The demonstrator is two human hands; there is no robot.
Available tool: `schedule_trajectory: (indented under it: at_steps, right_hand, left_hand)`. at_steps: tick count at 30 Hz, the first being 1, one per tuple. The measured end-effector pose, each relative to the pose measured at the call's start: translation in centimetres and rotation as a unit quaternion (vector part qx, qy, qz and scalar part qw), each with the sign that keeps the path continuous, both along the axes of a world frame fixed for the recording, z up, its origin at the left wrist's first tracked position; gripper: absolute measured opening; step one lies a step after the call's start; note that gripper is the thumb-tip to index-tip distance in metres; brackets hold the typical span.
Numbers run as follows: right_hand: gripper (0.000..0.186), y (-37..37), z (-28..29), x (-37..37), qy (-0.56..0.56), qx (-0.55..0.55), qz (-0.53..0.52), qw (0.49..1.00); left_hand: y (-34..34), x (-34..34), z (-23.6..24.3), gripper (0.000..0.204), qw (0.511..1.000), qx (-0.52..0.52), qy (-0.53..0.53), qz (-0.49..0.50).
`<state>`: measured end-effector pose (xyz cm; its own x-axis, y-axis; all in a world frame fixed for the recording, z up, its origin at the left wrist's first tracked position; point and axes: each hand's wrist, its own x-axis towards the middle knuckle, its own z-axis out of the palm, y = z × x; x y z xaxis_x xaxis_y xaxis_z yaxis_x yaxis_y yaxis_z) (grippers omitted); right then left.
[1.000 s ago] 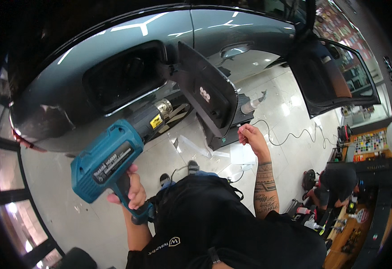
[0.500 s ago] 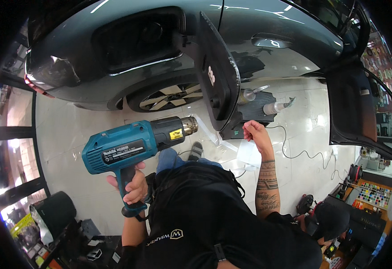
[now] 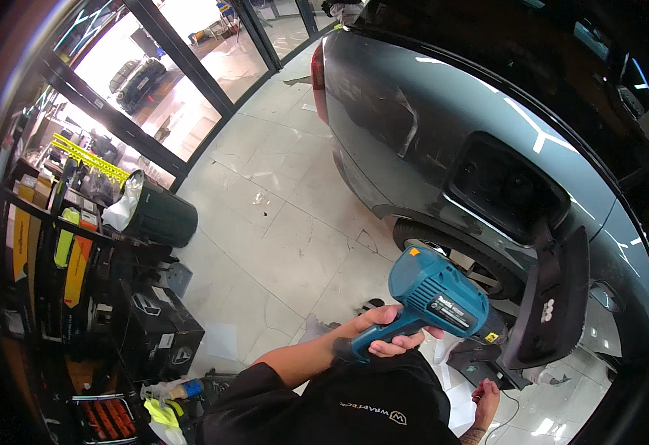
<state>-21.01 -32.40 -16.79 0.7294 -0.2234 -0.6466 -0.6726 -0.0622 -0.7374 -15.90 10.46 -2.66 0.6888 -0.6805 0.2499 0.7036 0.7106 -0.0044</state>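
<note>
Lower centre of the frame: the left hand is closed around the dark handle of a heat gun, fingers wrapped beneath and thumb along the upper side. The heat gun has a teal, rounded plastic body with an orange switch near its rear top, a pale label panel on its side, a darker nose section carrying a small yellow sticker, and a nozzle directed toward the lower right of the frame. The nozzle end lies close to an open black flap that hangs from the side of a grey-green car; whether they touch cannot be told. Above the flap, right of centre, is the dark recess it covers, and below the recess the top of a wheel. At the bottom edge, right of centre, the right hand hangs with fingers loosely open, holding nothing. A pale tiled floor fills the centre; a dark bin stands at left, beside shelves.
</note>
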Motion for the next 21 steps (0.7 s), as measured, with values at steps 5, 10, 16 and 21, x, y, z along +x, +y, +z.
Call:
schedule_trajectory:
  at_steps: [5, 10, 16, 21]
  right_hand:
    - [0.025, 3.2, 0.2, -0.2, -0.017, -0.024, 0.035, 0.999]
    - [0.024, 6.3, 1.0, -0.8, 0.034, -0.037, -0.015, 0.999]
    - [0.026, 8.2, -0.1, -5.8, 0.08, -0.076, -0.037, 0.993]
    - [0.023, 12.4, 1.7, -10.1, 0.153, -0.072, -0.121, 0.978]
  left_hand:
    - [3.0, 1.1, 1.2, 0.078, 0.998, 0.013, 0.063, -0.02]
    - [4.4, 4.4, 0.0, 0.081, 0.989, -0.043, 0.105, -0.097]
    - [4.2, 8.2, -3.6, 0.085, 0.963, -0.125, 0.065, -0.231]
    - [4.0, 8.9, -3.6, 0.089, 0.963, -0.116, 0.042, -0.238]
